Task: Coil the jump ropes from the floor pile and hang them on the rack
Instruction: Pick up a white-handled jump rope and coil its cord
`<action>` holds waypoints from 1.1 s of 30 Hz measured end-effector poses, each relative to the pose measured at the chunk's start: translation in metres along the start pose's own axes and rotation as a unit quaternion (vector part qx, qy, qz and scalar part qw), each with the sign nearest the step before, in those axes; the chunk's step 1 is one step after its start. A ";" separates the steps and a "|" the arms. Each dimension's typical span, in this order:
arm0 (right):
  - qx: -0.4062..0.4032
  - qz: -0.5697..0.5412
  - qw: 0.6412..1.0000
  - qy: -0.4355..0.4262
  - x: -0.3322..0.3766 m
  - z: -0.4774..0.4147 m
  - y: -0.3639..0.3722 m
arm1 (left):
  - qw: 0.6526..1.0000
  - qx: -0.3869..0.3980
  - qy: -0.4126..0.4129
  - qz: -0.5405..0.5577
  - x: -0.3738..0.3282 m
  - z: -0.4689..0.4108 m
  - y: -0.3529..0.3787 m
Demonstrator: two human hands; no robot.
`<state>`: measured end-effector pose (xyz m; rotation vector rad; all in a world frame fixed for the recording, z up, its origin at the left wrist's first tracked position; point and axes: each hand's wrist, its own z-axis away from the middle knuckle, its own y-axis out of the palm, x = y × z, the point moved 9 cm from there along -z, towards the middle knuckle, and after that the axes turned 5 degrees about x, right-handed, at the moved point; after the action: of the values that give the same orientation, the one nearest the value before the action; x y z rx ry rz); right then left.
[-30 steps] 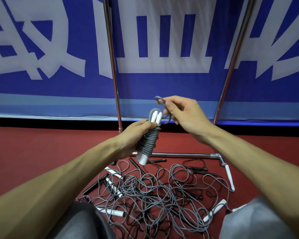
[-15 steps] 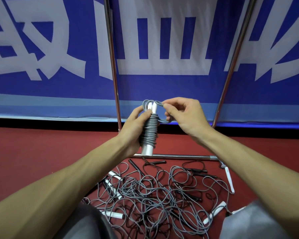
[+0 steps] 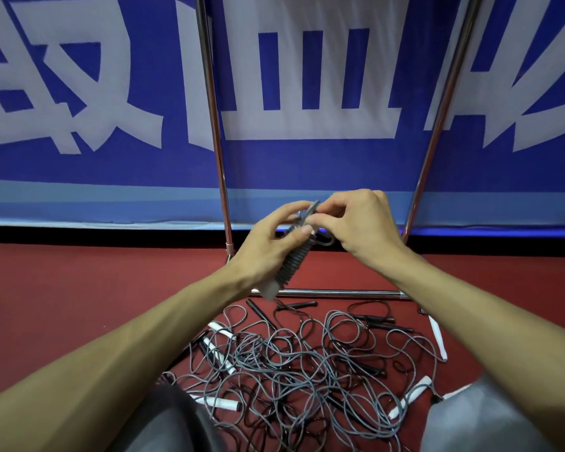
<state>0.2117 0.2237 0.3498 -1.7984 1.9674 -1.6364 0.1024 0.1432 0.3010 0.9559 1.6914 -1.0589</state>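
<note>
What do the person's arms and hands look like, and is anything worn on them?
Both are bare. The left hand and right hand have no gloves, and no ring shows. The left forearm and right forearm carry no sleeve, watch or band as far as the frame reaches.

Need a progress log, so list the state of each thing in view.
Wrapped jump rope: cord wound tight round its white handles, held off the floor.
Left hand: grips the wrapped rope.
Right hand: pinches the cord's loose end at the top.
Floor pile: tangled, uncoiled.
Rack: standing, top out of view.
</note>
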 end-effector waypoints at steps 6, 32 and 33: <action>0.037 0.038 0.998 0.037 -0.012 0.001 0.008 | 0.981 0.072 0.066 -0.170 -0.006 0.003 0.011; 0.013 -0.195 0.978 0.076 0.015 -0.036 -0.037 | 0.969 0.163 -0.093 -0.163 -0.031 -0.020 0.009; 0.007 -0.207 0.976 0.071 0.021 -0.042 -0.048 | 0.976 0.150 -0.081 -0.133 -0.048 -0.026 0.008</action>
<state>0.2132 0.2459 0.4127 -2.2643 1.7024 -1.9287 0.1166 0.1631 0.3507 0.8144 1.5809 -1.5611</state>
